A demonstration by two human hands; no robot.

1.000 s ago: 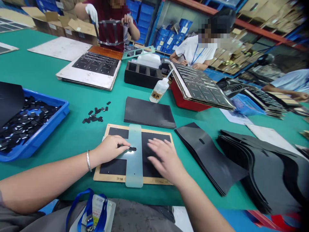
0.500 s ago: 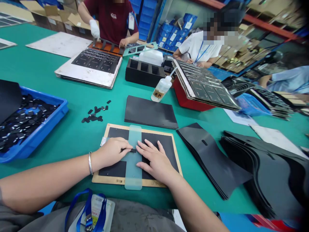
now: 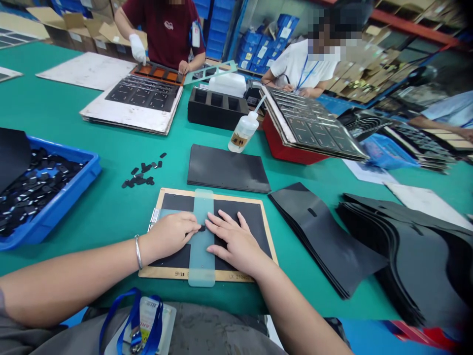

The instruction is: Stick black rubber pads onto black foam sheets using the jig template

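A wooden jig board (image 3: 173, 272) lies in front of me with a black sheet (image 3: 254, 217) set in it and a frosted clear plastic strip (image 3: 202, 256) laid across its middle. My left hand (image 3: 170, 235) rests curled on the board, its fingertips pinched on a small black piece (image 3: 202, 228) at the strip's slot. My right hand (image 3: 235, 241) lies flat on the sheet with fingers spread, its index fingertip beside that piece.
A blue bin (image 3: 59, 204) of small black pieces sits at left, with loose black pieces (image 3: 142, 175) near it. A black sheet stack (image 3: 226, 168), fanned black sheets (image 3: 388, 246), a squeeze bottle (image 3: 243, 133) and a black tray (image 3: 216, 108) lie beyond. Other people work across the table.
My right hand has come in from the right and settled flat beside the small black piece. The left hand's fingers have closed in over the piece at the slot.
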